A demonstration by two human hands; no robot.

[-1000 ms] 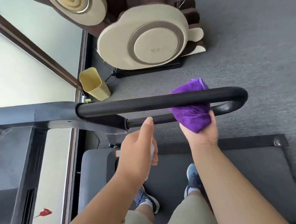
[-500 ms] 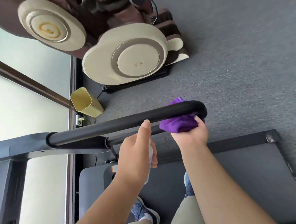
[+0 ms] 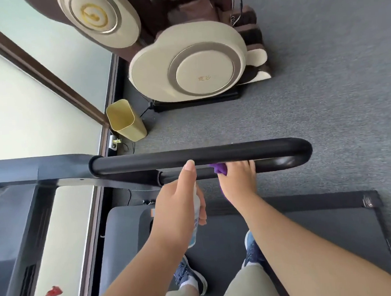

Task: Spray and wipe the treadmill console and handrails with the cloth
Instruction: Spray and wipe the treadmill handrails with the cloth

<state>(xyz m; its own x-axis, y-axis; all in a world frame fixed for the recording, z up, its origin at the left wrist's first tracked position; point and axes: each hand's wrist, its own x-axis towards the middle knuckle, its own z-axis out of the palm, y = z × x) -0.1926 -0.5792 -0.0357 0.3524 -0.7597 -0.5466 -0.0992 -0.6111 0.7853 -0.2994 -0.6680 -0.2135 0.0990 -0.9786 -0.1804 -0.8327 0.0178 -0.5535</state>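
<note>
The black treadmill handrail (image 3: 213, 154) runs across the middle of the head view and curves back into a lower bar on the right. My right hand (image 3: 236, 179) reaches under the rail and holds the purple cloth (image 3: 219, 168) against the lower bar; only a small bit of cloth shows. My left hand (image 3: 178, 209) grips a white spray bottle (image 3: 196, 221), its forefinger stretched up toward the rail. The bottle is mostly hidden by the hand. The grey console (image 3: 8, 170) sits at the left edge.
A beige and brown massage chair (image 3: 191, 62) stands on the grey carpet beyond the rail. A yellow bin (image 3: 124, 120) sits by the wall. The treadmill belt (image 3: 299, 228) lies under my feet. A window frame runs along the left.
My right hand has slid the cloth left from the handrail's curved end to the lower bar, so most of the cloth is now hidden. The left hand keeps holding the bottle.
</note>
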